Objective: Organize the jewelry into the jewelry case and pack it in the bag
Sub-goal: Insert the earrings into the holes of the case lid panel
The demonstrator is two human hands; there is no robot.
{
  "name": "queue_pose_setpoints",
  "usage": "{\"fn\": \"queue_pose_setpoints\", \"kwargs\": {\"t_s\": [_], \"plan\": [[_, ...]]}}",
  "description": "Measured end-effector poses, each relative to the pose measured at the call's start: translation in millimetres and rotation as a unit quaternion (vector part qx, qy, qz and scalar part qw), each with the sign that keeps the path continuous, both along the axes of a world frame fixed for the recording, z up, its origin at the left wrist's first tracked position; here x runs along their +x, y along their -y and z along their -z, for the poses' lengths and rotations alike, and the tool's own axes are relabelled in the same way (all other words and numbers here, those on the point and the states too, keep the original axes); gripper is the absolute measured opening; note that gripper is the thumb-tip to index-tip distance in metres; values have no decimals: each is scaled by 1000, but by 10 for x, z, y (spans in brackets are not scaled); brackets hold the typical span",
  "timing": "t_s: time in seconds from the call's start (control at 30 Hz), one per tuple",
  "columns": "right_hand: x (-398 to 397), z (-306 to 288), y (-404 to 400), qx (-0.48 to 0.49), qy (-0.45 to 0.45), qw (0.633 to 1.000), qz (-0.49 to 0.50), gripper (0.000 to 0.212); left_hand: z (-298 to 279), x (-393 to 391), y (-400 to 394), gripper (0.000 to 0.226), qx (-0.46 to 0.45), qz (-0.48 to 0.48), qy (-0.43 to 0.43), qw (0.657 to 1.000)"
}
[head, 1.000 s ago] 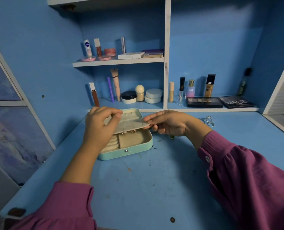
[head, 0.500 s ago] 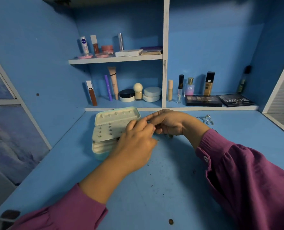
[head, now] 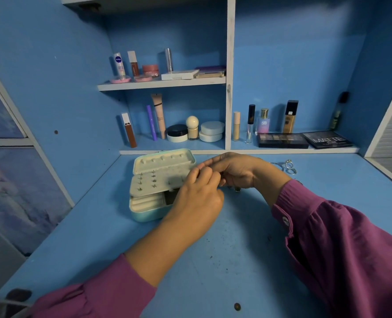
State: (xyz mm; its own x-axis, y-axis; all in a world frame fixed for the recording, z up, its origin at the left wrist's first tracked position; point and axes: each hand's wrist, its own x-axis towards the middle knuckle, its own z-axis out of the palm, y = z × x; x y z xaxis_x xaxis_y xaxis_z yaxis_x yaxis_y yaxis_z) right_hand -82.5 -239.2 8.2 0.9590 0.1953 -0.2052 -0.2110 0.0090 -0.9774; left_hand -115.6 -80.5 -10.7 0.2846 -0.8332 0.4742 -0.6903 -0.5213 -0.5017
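An open mint-green jewelry case (head: 144,214) lies on the blue desk. Its cream earring panel (head: 153,182), raised over the compartments, carries several studs. My left hand (head: 199,196) covers the case's right part, its curled fingers meeting the fingertips of my right hand (head: 234,171) at the panel's right edge. My right hand pinches that edge. Whatever my left fingers pinch is hidden. Silver rings (head: 289,167) lie on the desk right of my right wrist. Below my right palm a small piece of jewelry (head: 237,189) rests on the desk. No bag is in view.
Shelves behind the desk (head: 213,260) hold cosmetics: tubes, jars (head: 177,133), bottles (head: 290,117) and two dark palettes (head: 282,140). A low ledge (head: 282,150) runs just behind the case. A blue side wall stands close on the left.
My left hand has left the panel's left side, crossing over the case to my right hand's fingertips. The panel now shows its stud posts. My right hand has stayed put.
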Motion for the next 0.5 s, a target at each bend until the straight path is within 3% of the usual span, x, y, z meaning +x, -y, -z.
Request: {"fn": "queue_pose_setpoints", "kwargs": {"t_s": [0.13, 0.23, 0.5], "plan": [[-1, 0, -2, 1, -2, 1000, -2, 21, 22, 15, -7, 37, -4, -8, -8, 1000], [2, 4, -5, 9, -4, 1000, -2, 22, 52, 12, -39, 6, 12, -26, -36, 999], [26, 32, -60, 17, -4, 1000, 1, 25, 5, 4, -2, 11, 27, -61, -56, 996]]}}
